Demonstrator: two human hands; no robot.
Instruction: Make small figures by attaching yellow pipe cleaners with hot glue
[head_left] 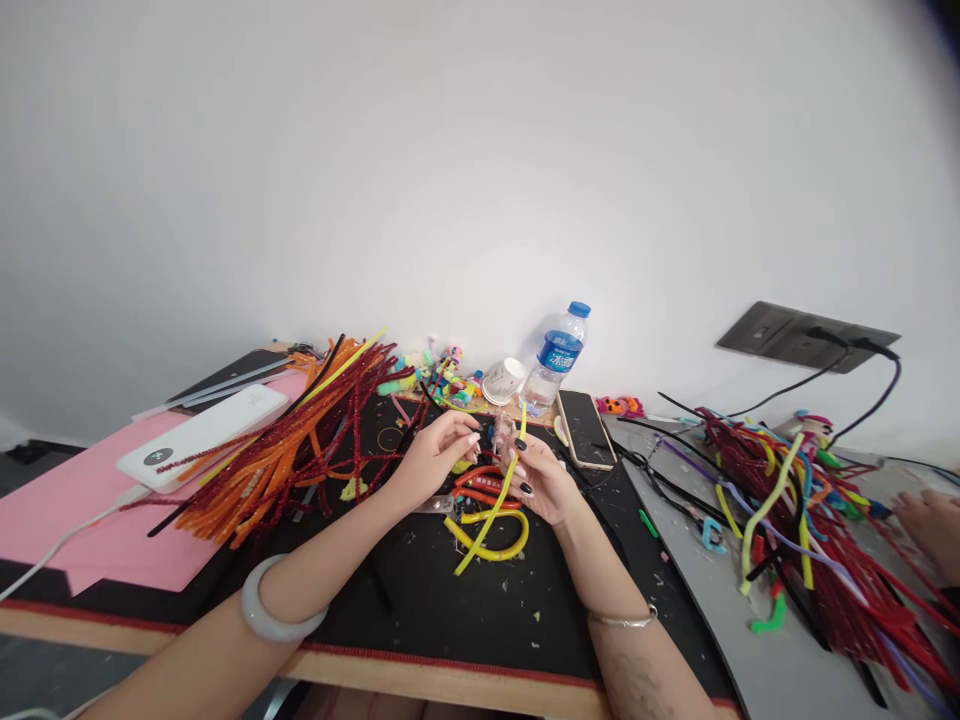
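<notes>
My left hand (439, 452) is pinched at the fingertips on a small, partly clear piece I cannot make out, above the black mat (450, 610). My right hand (541, 478) faces it with fingers curled round a yellow pipe cleaner (491, 525) that trails down and loops on the mat. The two hands almost touch at the fingertips. Red-orange handled scissors (480, 490) lie just under them. A pale bangle sits on my left wrist, a thin bracelet on my right.
A heap of orange and red pipe cleaners (292, 445) lies at left beside a white power bank (202, 435) on pink paper. A water bottle (556, 358), paper cup (504, 380) and phone (585, 428) stand behind. Another person's hand (930, 525) rests by mixed pipe cleaners (810, 520) at right.
</notes>
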